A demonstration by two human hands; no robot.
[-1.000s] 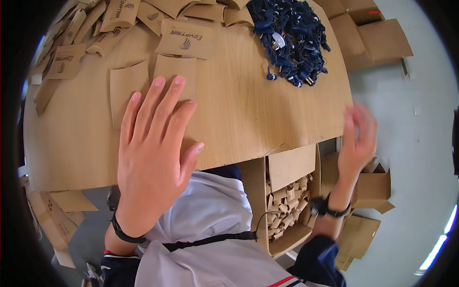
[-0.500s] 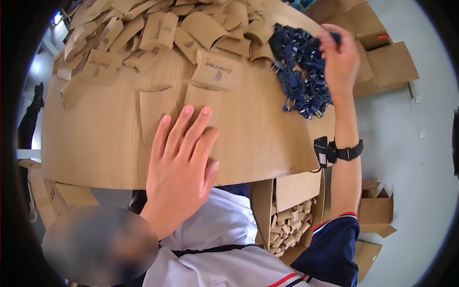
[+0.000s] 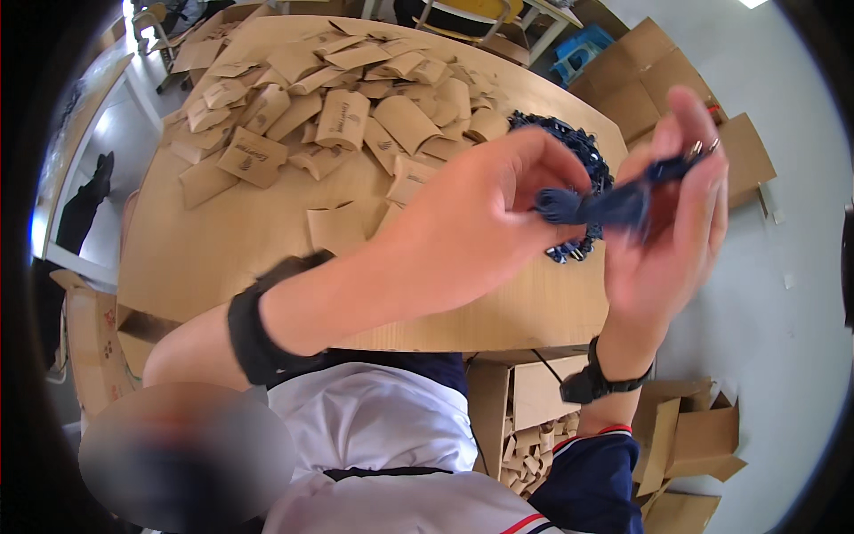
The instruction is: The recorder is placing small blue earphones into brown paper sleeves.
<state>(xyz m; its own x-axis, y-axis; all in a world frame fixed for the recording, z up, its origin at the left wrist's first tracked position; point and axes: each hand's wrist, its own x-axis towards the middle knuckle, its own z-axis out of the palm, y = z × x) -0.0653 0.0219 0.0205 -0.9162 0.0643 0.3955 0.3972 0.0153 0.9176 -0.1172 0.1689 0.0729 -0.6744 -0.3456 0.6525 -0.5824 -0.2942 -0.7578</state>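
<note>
Raised over the right side of the table, both hands hold one dark blue bundle of earphones (image 3: 614,208), its cord folded and wrapped. My left hand (image 3: 471,222) reaches across from the left and pinches the coiled left end. Around the other end, where small metal plug tips show, my right hand (image 3: 654,258) is closed between thumb and fingers; motion blurs part of it. Behind the hands lies a heap of similar dark blue earphones (image 3: 580,142), partly hidden by them. Two brown card pillow boxes, one of them a box (image 3: 333,228) left of my left forearm, lie in front of the larger pile.
A big pile of brown pillow boxes (image 3: 342,120) covers the far left of the wooden table (image 3: 213,267). An open carton (image 3: 544,392) below the table edge holds many small brown card pieces. More cartons (image 3: 703,436) stand on the floor at right.
My right hand has brought an earphone bundle from the heap toward me. My left hand has left the tabletop, crossed right and taken hold of it. The view has tilted up.
</note>
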